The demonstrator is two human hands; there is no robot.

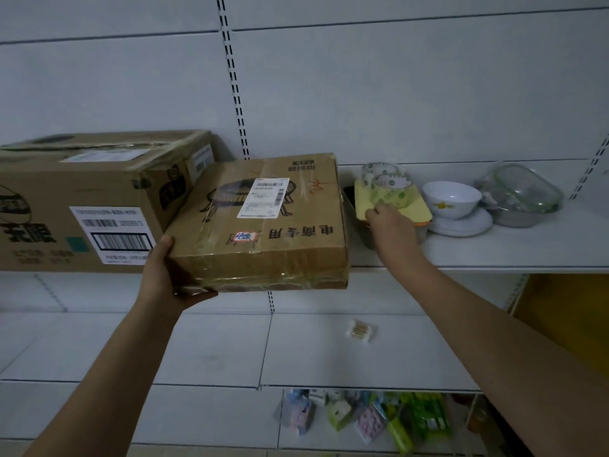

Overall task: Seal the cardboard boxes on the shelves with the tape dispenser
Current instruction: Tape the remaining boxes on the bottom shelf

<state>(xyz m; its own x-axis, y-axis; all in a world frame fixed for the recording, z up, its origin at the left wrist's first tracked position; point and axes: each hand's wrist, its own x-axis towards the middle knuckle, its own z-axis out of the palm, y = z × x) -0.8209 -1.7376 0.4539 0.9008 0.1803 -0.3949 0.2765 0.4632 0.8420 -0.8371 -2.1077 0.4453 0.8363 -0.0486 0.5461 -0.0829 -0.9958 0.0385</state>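
My left hand (164, 275) grips the near left corner of a flat taped cardboard box (263, 225) with a white shipping label. The box sticks out over the shelf's front edge. A larger cardboard box (82, 199) stands behind it on the left. My right hand (390, 225) reaches to the right of the flat box, and its fingertips are at a patterned tape roll (385, 183). That roll lies on a yellow lid (418, 209) over a dark container. The back of the hand hides whether the fingers grip the roll.
On the white shelf (494, 252), to the right, are a white bowl (451, 197) on a plate and a glass container (520, 189) on a metal bowl. A cotton swab pack (361, 329) lies on the shelf below. Coloured packets (379, 417) sit lower down.
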